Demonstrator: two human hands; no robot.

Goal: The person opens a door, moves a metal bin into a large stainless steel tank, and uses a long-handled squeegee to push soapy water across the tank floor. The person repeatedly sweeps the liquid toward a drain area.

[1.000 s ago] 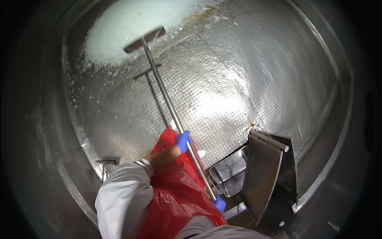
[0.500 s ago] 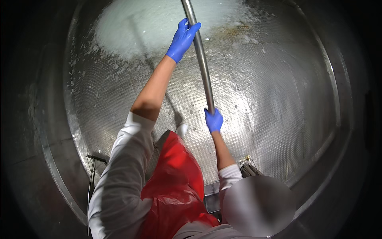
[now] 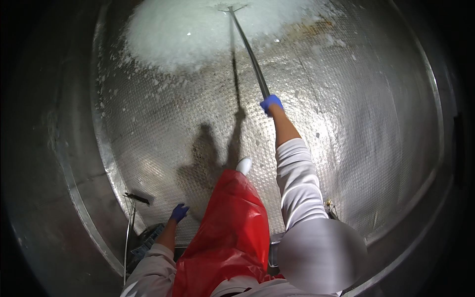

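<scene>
Chiefly: one long metal pole (image 3: pixel 251 52), stiff, probably slippery and end-heavy, best held mid-length and at the near end; right hand (image 3: pixel 271 104) clamped there, far end apparently at the white heap (image 3: pixel 168 37). Left hand (image 3: pixel 179 212) empty, fingers parted.

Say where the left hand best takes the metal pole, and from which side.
Likely midway along the metal pole, ahead of the right hand, the left hand coming from the left: that stretch is slim and bare, the near end covered.
</scene>
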